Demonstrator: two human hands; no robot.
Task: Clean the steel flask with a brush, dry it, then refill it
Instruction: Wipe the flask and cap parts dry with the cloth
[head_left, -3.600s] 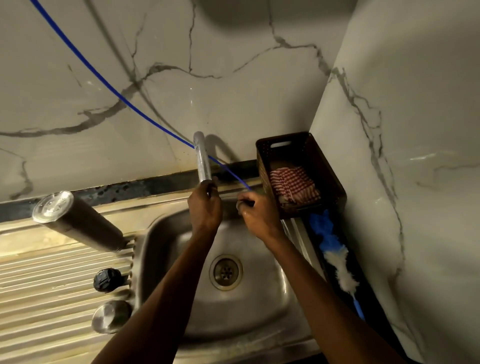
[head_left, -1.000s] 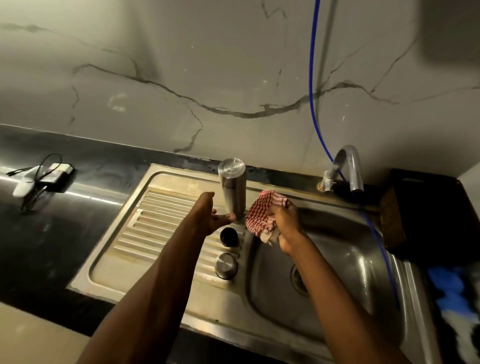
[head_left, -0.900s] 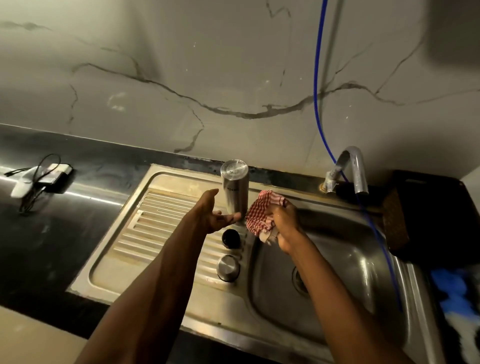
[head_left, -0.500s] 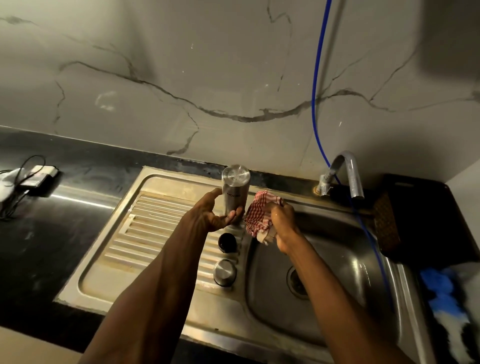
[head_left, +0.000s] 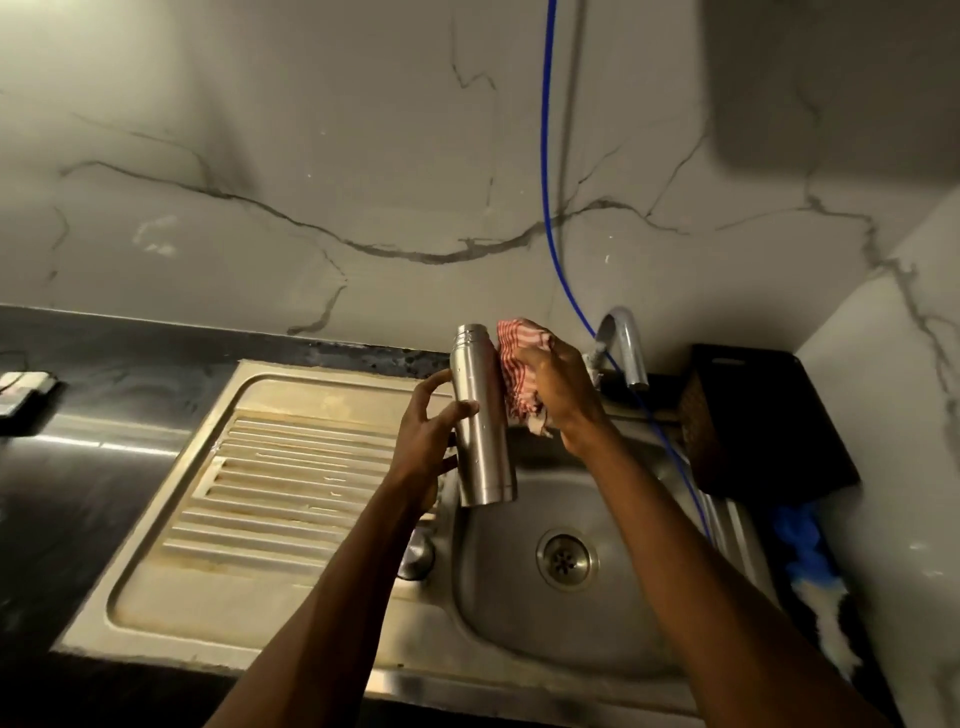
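The steel flask is held upright in the air, neck up and without its cap, above the left rim of the sink basin. My left hand grips its body from the left. My right hand holds a red-and-white checked cloth pressed against the flask's upper right side. A steel cap lies on the drainboard, partly hidden by my left forearm.
A ribbed drainboard lies left of the basin. The tap and a blue hose stand at the back. A dark basket sits right of the sink, with a blue-and-white duster in front of it. A small device lies far left on the counter.
The flask stood upside down on the drainboard; my left hand took hold of it, lifted it and turned it neck up. My right hand brought the cloth against its side.
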